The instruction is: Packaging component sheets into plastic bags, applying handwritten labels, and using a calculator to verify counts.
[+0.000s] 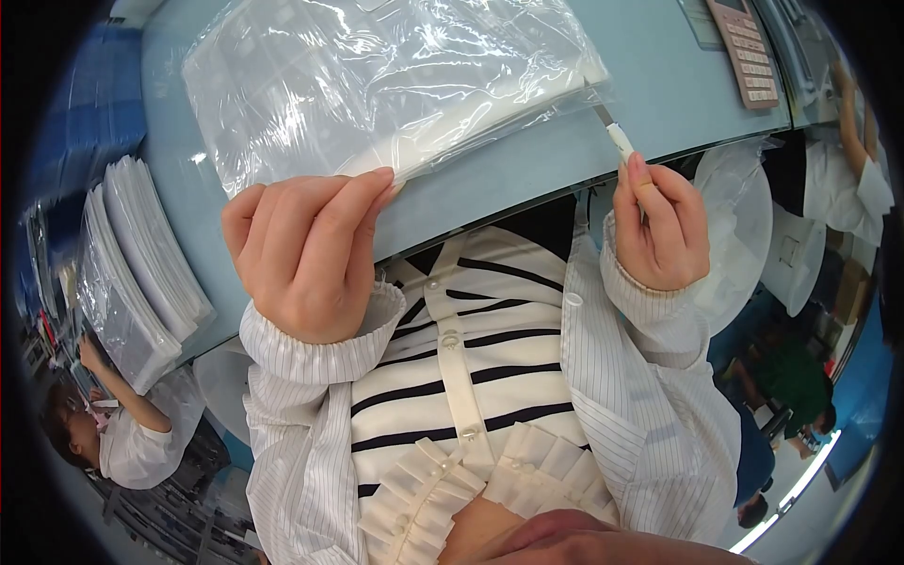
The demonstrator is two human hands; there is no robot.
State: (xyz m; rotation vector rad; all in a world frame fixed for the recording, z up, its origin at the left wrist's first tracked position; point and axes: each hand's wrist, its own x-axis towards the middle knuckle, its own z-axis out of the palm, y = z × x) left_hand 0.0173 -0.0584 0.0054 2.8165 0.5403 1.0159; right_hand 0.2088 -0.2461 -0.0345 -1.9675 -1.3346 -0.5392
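Note:
A clear plastic bag (377, 75) holding a stack of white sheets lies on the pale blue table (650, 94). My left hand (306, 250) pinches the bag's near edge between thumb and fingers. My right hand (659, 226) grips a small white craft knife (612, 132), blade pointing up at the bag's right corner; the blade tip touches or nearly touches the plastic. Both hands are at the table's near edge, above my striped blouse.
A pile of plastic-wrapped white sheets (141, 264) stands at the table's left end. A pink calculator (749, 47) lies at the far right. A person in white (113, 433) sits lower left; another person's arm (852, 122) shows far right.

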